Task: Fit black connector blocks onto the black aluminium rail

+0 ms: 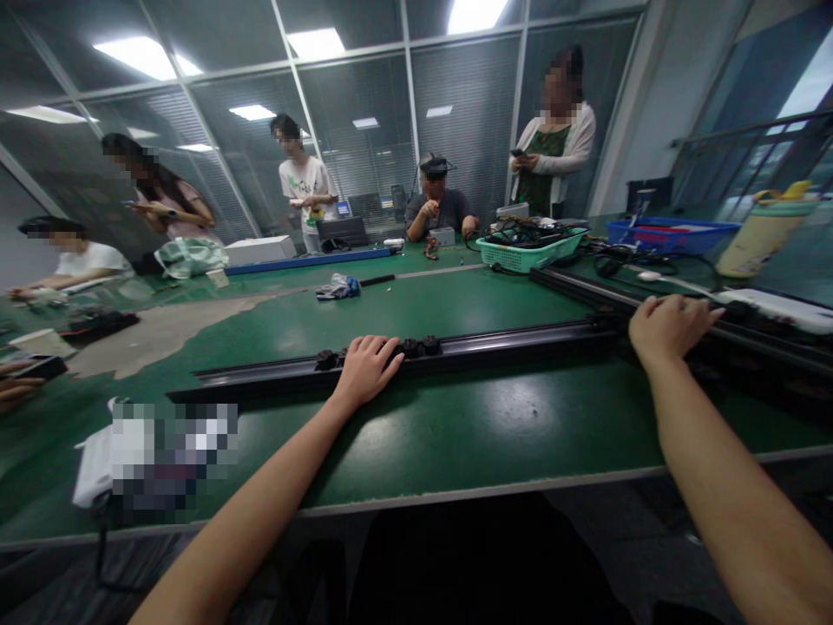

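A long black metal rail (521, 343) lies across the green table. On it sits a small black carriage with round knobs (429, 346). My left hand (365, 371) is laid over the carriage from the near side, its fingers curled across the top and its thumb along the right. The fingertips are hidden behind it. At the right, my right hand (667, 328) is closed over a second black rail (586, 289), which runs back at an angle near the first rail's right end. What lies under the right palm is hidden.
A green basket of cables (530, 253) and a blue tray (673, 236) stand at the back right, near a cream bottle (764, 234) and a white power strip (787, 308). Grey gloves (338, 287) lie mid-table. A white adapter (95, 464) is front left. Several people are around the table.
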